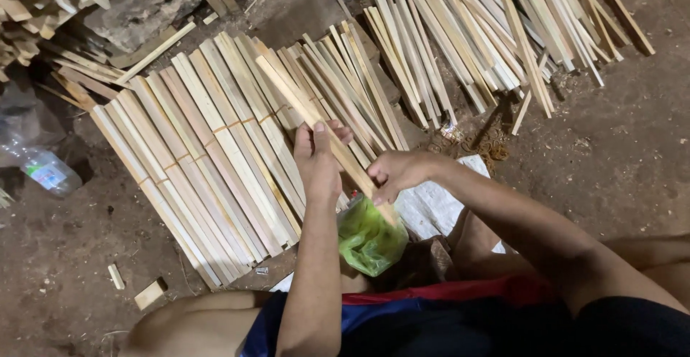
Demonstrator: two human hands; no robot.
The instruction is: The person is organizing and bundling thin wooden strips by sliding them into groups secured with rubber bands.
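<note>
The left hand is closed around a long pale wooden slat, gripping it near the middle; the right hand is closed on the same slat lower down, just beside the left. The slat runs slantwise up and to the left, over bundles of flat pale wooden slats lying on the dirt floor. Under the hands sits a crumpled green plastic bag, beside a white woven sack. A clear plastic bottle lies well apart at the left.

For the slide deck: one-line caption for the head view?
Seated on a dirt floor, left hand and right hand grip one bamboo strip above banded strip bundles.
</note>
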